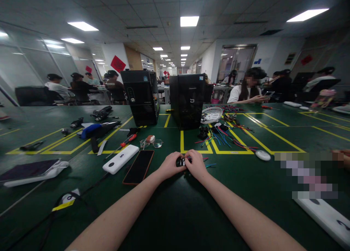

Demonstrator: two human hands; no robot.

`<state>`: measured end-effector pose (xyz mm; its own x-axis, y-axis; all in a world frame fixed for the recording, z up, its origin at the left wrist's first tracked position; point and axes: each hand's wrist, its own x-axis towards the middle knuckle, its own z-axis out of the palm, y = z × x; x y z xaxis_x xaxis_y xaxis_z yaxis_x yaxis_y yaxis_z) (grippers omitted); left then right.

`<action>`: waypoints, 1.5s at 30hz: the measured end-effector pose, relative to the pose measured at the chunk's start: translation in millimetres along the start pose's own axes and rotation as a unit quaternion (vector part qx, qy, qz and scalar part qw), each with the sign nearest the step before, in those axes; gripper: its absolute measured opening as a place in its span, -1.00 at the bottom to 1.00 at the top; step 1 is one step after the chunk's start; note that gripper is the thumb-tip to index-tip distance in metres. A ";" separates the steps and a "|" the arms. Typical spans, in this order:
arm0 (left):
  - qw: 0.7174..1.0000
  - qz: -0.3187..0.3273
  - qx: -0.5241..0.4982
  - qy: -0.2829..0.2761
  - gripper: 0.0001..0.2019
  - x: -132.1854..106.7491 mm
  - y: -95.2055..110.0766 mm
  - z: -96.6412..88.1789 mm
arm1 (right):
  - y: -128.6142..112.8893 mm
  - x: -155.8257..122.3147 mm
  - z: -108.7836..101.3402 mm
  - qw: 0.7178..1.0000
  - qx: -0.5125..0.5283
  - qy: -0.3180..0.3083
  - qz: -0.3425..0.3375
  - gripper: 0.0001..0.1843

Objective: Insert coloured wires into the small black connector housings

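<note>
Close to the table's middle, my left hand [170, 165] and my right hand [197, 164] meet around a small black block with white markings [181, 162]. Both hands are closed, with fingers of each on the block. Red and blue wires [211, 165] stick out past my right hand; where they join is hidden. Similar black pieces [203, 133] with coloured wires [218, 136] lie farther off to the right. Left of my left hand rests a dark-screened phone [138, 167] in a brown case.
Two black computer towers [140, 98] [188, 101] stand ahead. A white basket [212, 114] sits beside the right one. Glasses [157, 144], a white power bank [121, 159], a red-handled screwdriver [128, 140] and a white mouse [263, 155] lie around. A co-worker [247, 87] sits across the table.
</note>
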<state>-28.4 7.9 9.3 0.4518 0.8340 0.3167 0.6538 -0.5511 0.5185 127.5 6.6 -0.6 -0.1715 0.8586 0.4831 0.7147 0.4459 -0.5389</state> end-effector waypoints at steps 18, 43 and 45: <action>1.000 0.005 -0.003 0.003 -0.73 0.8 0.8 0.1 | 0.8 -1.6 0.4 1.000 0.001 0.007 -0.010 -0.91; 1.000 -0.015 -0.006 -0.001 -0.73 2.0 -0.1 2.1 | 2.0 -1.4 1.5 1.000 -0.009 0.003 -0.007 -0.89; 1.000 -0.018 -0.008 -0.001 -0.72 2.0 -0.1 1.9 | 1.3 -1.6 1.1 1.000 -0.010 0.004 -0.007 -0.88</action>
<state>-26.4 9.6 8.3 0.4290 0.8535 0.2958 0.6604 -0.5198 0.5419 128.0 6.1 -2.8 -0.1759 0.8504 0.4959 0.7262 0.4522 -0.5178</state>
